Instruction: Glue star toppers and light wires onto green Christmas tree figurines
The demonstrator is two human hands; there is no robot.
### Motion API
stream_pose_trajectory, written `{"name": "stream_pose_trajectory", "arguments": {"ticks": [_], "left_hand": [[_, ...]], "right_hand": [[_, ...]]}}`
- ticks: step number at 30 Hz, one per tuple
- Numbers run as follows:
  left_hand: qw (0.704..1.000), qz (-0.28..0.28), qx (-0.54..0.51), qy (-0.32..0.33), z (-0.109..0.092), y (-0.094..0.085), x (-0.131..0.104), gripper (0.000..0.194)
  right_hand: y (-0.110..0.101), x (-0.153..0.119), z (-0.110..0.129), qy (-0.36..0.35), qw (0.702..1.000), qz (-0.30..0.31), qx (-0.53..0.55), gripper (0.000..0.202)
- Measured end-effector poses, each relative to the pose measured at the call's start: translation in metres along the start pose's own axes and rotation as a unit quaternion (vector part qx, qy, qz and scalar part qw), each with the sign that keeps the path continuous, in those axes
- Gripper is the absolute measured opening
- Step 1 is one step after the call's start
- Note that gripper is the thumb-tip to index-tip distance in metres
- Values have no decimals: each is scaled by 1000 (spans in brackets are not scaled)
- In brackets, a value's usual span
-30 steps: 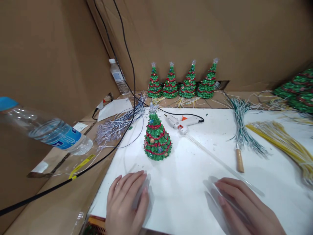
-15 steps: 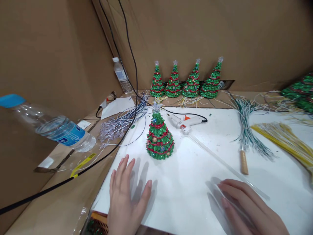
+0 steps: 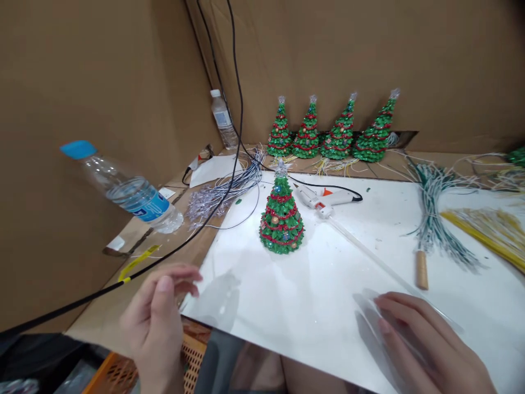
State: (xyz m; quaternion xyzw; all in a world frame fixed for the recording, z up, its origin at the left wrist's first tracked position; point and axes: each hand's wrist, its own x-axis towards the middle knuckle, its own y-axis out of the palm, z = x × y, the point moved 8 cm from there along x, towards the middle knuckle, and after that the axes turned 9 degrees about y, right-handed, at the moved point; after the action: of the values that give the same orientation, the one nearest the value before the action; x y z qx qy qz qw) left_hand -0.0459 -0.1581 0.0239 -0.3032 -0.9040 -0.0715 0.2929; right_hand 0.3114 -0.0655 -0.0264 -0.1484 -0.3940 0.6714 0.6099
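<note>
A small green Christmas tree [image 3: 282,219] with red garlands and a clear star on top stands upright on the white board [image 3: 303,284]. My left hand [image 3: 158,314] is raised off the board's left edge, fingers loosely curled and apart, holding nothing. Over the right part of the board, my right hand [image 3: 426,334] hovers with nothing in it, its fingers slightly bent and the thumb a little apart from them. Neither hand touches the tree. Behind the tree to the right lies a white glue gun [image 3: 324,201] with a long clear glue stick.
Several finished trees [image 3: 305,134] line the back. Wire bundles [image 3: 435,213] and a wooden handle [image 3: 421,270] lie right. Two bottles, one blue-capped [image 3: 139,200], stand left by a black cable [image 3: 184,246]. An orange basket [image 3: 192,355] is below the board.
My left hand has moved left off the board, and its spread fingers have curled. My right hand has barely moved. The view has shifted left, so the trees appear further right.
</note>
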Motion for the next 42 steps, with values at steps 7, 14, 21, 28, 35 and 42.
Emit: {"name": "stream_pose_trajectory", "arguments": {"ticks": [7,14,21,28,35,42], "left_hand": [[890,307,15,-337,51,25,-43,62],[978,200,-21,-62,26,28,3,42],[957,272,83,-55,21,33,-12,35],[930,346,108,65,12,64,-22,20],[891,366,204,174,16,66,-32,15],[891,322,202,250,12,63,-34,19]], "right_hand": [[-2,6,6,-124,991,13,-56,21],[-2,7,5,-132,990,3,-58,22],[-1,4,-1,-44,998,-3,-45,25],[-2,7,3,-129,989,2,-66,22],[-3,8,-5,-20,999,0,-32,20],[-48,12,-39,66,994,-71,-56,27]]}}
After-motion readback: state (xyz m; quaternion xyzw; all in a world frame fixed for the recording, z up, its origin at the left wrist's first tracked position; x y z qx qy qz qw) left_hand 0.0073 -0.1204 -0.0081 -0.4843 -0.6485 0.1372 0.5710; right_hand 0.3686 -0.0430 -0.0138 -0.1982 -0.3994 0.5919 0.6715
